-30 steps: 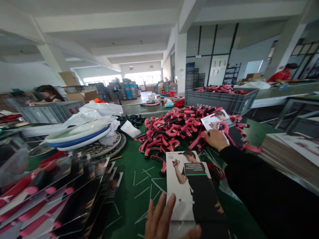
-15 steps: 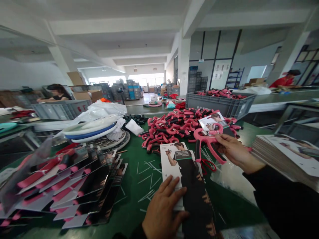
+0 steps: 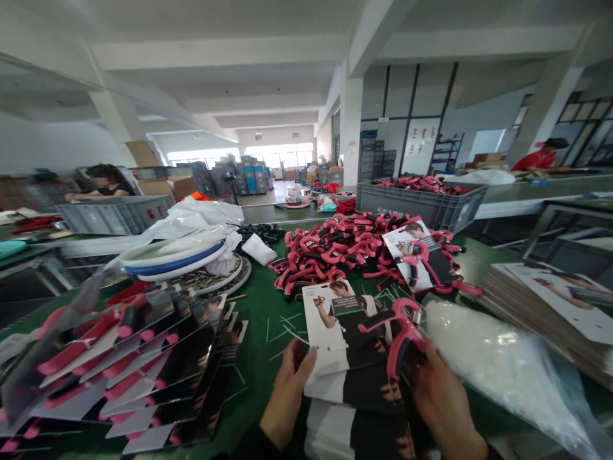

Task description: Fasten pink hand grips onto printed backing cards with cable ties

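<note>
My left hand (image 3: 287,393) is at the left edge of the top printed backing card (image 3: 325,358), thumb against its lower corner and fingers partly hidden. A thin white plastic tie (image 3: 294,333) sticks out beside the fingertips. My right hand (image 3: 443,399) holds a pink-and-black hand grip strengthener (image 3: 405,335) by a handle, over the card's right side; its fingers are partly hidden. Under the top card lies a stack of similar cards (image 3: 330,418). Another strengthener (image 3: 421,265) lies on a card (image 3: 402,265) beyond my right hand.
A heap of hand grips (image 3: 330,243) lies ahead, before a grey crate (image 3: 412,203). Carded grips (image 3: 143,364) are piled left. At right are a clear plastic bag (image 3: 498,364) and a card stack (image 3: 507,300). Loose ties (image 3: 278,335) lie on the green table (image 3: 261,383). Two people sit farther back.
My right hand has brought the strengthener down and nearer, over the cards. My left hand has shifted from lying flat on the stack to the top card's left edge.
</note>
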{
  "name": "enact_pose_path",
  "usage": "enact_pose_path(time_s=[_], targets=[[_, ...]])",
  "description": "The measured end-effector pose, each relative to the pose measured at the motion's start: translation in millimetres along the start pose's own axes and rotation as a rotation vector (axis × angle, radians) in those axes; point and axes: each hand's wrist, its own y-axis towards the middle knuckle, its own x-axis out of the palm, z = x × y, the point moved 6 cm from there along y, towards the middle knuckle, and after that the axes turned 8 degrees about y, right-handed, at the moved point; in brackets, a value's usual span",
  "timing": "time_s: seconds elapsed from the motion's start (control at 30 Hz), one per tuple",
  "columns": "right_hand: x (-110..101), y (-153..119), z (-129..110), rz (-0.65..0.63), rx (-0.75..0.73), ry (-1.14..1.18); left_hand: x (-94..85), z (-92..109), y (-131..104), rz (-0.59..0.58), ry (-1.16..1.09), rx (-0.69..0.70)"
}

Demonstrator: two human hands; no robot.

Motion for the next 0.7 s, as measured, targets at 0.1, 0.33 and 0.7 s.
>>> enact_pose_path(time_s=[0.1, 0.33, 0.7], targets=[[6, -4, 19, 0.031, 0.073, 0.002, 21.4, -7, 10, -0.137, -0.154, -0.088], [68, 31, 85, 0.023, 0.302, 0.042, -16.4, -22, 27, -0.025, -0.167, -0.207], [89, 58, 68, -0.028, 0.294, -0.087, -59.1, 6, 47, 0.277, 0.335, -0.080]])
